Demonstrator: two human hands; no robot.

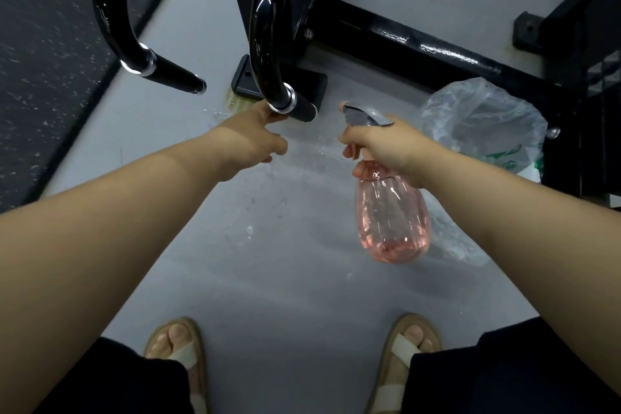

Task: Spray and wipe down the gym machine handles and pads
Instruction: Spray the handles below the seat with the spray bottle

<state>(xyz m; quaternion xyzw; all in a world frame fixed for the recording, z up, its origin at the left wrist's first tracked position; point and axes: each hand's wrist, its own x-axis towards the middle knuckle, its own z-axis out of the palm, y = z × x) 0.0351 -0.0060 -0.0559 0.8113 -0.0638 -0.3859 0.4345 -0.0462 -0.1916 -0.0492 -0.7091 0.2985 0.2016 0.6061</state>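
Bystanders on the gym floor

A crumpled clear plastic bag (484, 124) with green print lay on the pale grey floor (285, 262), against the black frame bar at right. Water droplets (248, 232) speckled the floor near the middle. A dark speckled rubber mat (43, 54) covered the left side. Two tan sandals (188, 360) with pale straps stood at the bottom edge, well apart.

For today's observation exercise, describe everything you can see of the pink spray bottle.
The spray bottle has a clear, pink-tinted, bulbous plastic body with vertical ribs and a grey trigger head. A little liquid seems to sit at the bottom. It hangs roughly upright above the grey floor, nozzle aimed at the nearer machine handle's black grip. Only the right hand touches it, wrapped round the neck and trigger.
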